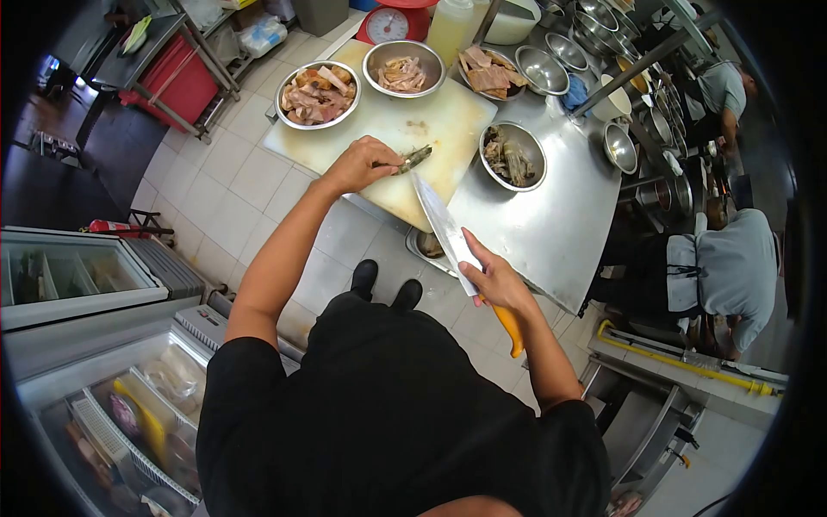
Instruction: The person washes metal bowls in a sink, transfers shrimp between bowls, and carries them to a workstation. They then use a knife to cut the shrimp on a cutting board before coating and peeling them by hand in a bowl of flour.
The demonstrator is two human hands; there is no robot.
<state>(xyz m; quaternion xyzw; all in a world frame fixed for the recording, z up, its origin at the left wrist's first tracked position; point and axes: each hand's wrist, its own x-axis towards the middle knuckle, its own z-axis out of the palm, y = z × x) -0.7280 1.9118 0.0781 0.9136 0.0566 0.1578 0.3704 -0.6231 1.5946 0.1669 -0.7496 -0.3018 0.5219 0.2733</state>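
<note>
My left hand point(366, 164) is closed, its fingertips pinching a small dark grey shrimp point(417, 159) against the white cutting board point(362, 185). In my right hand point(498, 280) is a large kitchen knife point(441, 220) with an orange-yellow handle, gripped where blade and handle meet. Its tip points up toward the shrimp, close to it. Right of the board, a steel bowl point(541, 172) holds more greyish shrimp point(510, 157). Two steel bowls at the board's far side contain pale pink cut meat point(319, 96) and thin strips of meat point(401, 75).
Beyond the board stand a red scale point(388, 26) and a bottle of yellowish liquid point(450, 24). A bowl of brownish flat slices point(489, 71) and stacked steel bowls point(541, 69) crowd the steel counter point(551, 233). Another person point(732, 263) bends at the right.
</note>
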